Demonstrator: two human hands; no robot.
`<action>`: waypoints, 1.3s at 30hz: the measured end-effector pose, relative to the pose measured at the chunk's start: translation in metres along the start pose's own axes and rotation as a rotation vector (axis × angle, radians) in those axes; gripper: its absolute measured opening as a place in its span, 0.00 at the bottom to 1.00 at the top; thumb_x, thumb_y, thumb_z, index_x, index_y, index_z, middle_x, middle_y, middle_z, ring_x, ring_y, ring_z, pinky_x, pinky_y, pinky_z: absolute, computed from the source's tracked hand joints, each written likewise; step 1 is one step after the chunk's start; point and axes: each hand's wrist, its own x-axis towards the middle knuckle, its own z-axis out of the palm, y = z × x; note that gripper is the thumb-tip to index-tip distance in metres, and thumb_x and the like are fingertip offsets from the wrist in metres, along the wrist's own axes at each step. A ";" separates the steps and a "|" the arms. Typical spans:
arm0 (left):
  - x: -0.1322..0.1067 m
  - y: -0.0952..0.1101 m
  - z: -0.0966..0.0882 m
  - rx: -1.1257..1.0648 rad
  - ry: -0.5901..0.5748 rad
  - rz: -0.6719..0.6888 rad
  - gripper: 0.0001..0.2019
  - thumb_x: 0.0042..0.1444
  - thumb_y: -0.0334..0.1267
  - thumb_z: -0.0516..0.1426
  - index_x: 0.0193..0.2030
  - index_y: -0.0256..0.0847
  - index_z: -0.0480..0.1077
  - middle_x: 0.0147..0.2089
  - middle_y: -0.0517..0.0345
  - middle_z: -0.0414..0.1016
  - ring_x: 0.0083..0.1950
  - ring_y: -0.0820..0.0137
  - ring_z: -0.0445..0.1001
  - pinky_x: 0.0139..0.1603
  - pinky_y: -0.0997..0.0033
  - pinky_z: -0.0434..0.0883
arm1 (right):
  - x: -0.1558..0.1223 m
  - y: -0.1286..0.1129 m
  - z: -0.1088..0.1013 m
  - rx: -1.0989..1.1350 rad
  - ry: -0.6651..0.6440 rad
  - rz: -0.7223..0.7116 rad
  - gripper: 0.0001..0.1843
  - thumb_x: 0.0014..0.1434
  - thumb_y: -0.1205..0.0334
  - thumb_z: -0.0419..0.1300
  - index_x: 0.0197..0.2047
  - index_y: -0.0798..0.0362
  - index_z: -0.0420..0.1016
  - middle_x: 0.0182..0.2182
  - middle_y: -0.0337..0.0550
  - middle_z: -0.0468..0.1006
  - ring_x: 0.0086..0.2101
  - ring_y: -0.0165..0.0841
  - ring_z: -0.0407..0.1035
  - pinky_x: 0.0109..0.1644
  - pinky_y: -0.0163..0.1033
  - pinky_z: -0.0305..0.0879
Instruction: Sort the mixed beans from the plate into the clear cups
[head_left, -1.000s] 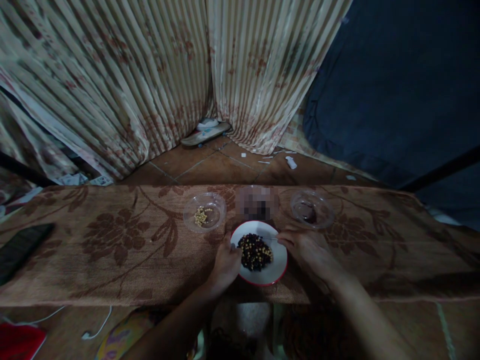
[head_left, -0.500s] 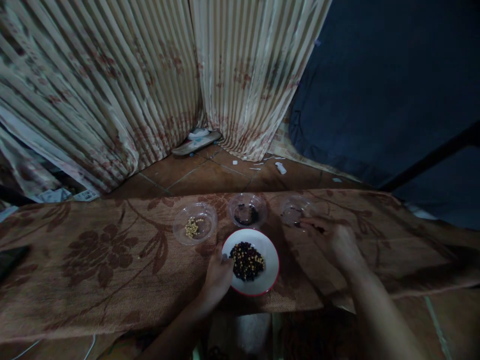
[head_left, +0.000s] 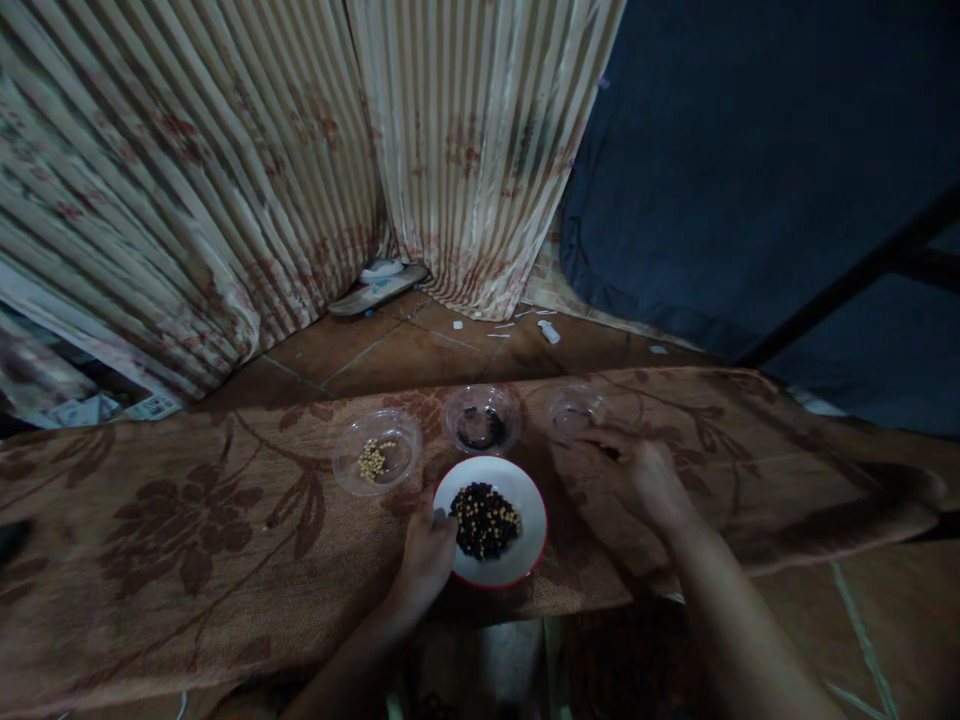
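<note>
My left hand (head_left: 429, 550) is closed on the left edge of a white bowl (head_left: 529, 545) with a red rim. Inside that bowl lies a heap of mixed dark and pale yellow beans (head_left: 484, 520). My right hand (head_left: 637, 465) is at the near edge of the right clear plastic bowl (head_left: 576, 410), its fingers drawn together; anything between the fingertips is too small and dim to make out. Little shows inside this bowl. The middle clear bowl (head_left: 480, 392) holds some dark beans (head_left: 487, 430). Pale yellow beans (head_left: 373, 460) lie in the left clear bowl (head_left: 409, 450).
A brown flower-patterned cloth (head_left: 247, 560) covers the long, low surface under the bowls. Beyond it are a tiled floor (head_left: 360, 350) with white scraps, a skateboard (head_left: 379, 290) and striped curtains (head_left: 300, 150). Dark blue fabric (head_left: 750, 150) hangs at the right, with a dark bar (head_left: 825, 300).
The view has shifted slightly, so the bowls appear a little further left. My left hand keeps its hold on the white bowl. The right hand stays by the right clear bowl, its fingertips at the near edge.
</note>
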 end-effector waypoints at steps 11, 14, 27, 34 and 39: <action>-0.006 0.009 0.001 -0.045 -0.002 -0.001 0.22 0.43 0.25 0.49 0.48 0.34 0.67 0.38 0.53 0.77 0.39 0.68 0.73 0.45 0.70 0.69 | -0.008 -0.041 0.028 -0.010 -0.386 -0.290 0.14 0.62 0.57 0.50 0.38 0.47 0.77 0.32 0.39 0.76 0.33 0.30 0.69 0.39 0.34 0.59; -0.007 0.010 0.000 -0.029 0.007 -0.007 0.21 0.44 0.25 0.49 0.47 0.34 0.67 0.37 0.53 0.76 0.39 0.69 0.73 0.45 0.70 0.68 | -0.008 -0.041 0.031 -0.027 -0.400 -0.298 0.14 0.62 0.57 0.50 0.37 0.47 0.77 0.32 0.38 0.75 0.33 0.29 0.68 0.37 0.34 0.57; -0.004 0.005 0.002 -0.064 -0.008 0.012 0.21 0.43 0.23 0.50 0.47 0.35 0.67 0.36 0.54 0.77 0.37 0.69 0.73 0.42 0.72 0.69 | -0.007 -0.043 0.035 -0.038 -0.405 -0.300 0.14 0.62 0.57 0.50 0.35 0.47 0.77 0.31 0.39 0.75 0.33 0.30 0.68 0.36 0.34 0.56; -0.003 0.001 0.002 -0.040 0.003 0.031 0.20 0.43 0.24 0.49 0.45 0.34 0.68 0.38 0.52 0.76 0.38 0.68 0.73 0.42 0.70 0.69 | -0.007 -0.044 0.033 -0.067 -0.417 -0.283 0.13 0.61 0.57 0.51 0.36 0.47 0.77 0.32 0.39 0.76 0.34 0.31 0.69 0.36 0.35 0.56; -0.004 0.004 0.001 -0.013 0.008 0.028 0.20 0.43 0.24 0.50 0.46 0.35 0.68 0.36 0.54 0.76 0.37 0.69 0.73 0.42 0.71 0.68 | -0.007 -0.045 0.034 -0.086 -0.414 -0.280 0.13 0.61 0.57 0.51 0.35 0.47 0.77 0.32 0.39 0.76 0.35 0.31 0.69 0.35 0.34 0.56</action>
